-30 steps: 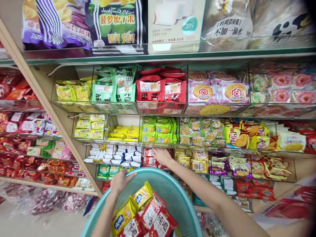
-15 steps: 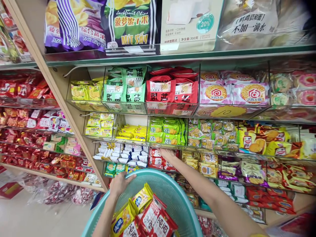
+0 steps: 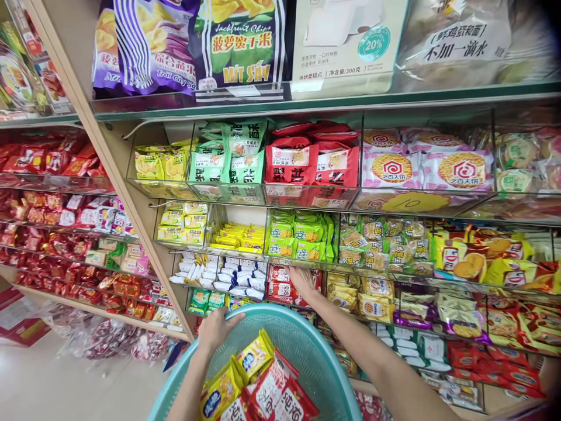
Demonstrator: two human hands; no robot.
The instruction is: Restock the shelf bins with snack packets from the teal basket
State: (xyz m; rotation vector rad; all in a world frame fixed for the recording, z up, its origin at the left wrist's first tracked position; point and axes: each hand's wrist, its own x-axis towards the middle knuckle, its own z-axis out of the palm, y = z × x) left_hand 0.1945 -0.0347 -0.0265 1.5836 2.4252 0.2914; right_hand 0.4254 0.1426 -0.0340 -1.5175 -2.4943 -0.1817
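Observation:
A teal plastic basket [image 3: 326, 345] holds yellow snack packs [image 3: 256, 355] and red-and-white packs [image 3: 280, 394]. My left hand [image 3: 215, 328] grips its rim at the upper left, fingers wrapped over the edge. My right hand [image 3: 302, 282] reaches into a shelf compartment of red packs [image 3: 280, 283], beneath the bin of green packs [image 3: 302, 237]. Its fingers lie over the red packs and are partly hidden behind the shelf edge, so their grip cannot be made out.
Clear-fronted shelves [image 3: 307, 196] of packaged snacks span the view. A slanting wooden divider [image 3: 94, 137] stands at the left. Plastic bags of red items [image 3: 118, 339] lie on the floor at the lower left.
The view has shifted slightly, so the shelves sit a little further right. My right hand is slightly further into the red packs' compartment. My left hand stays on the basket rim.

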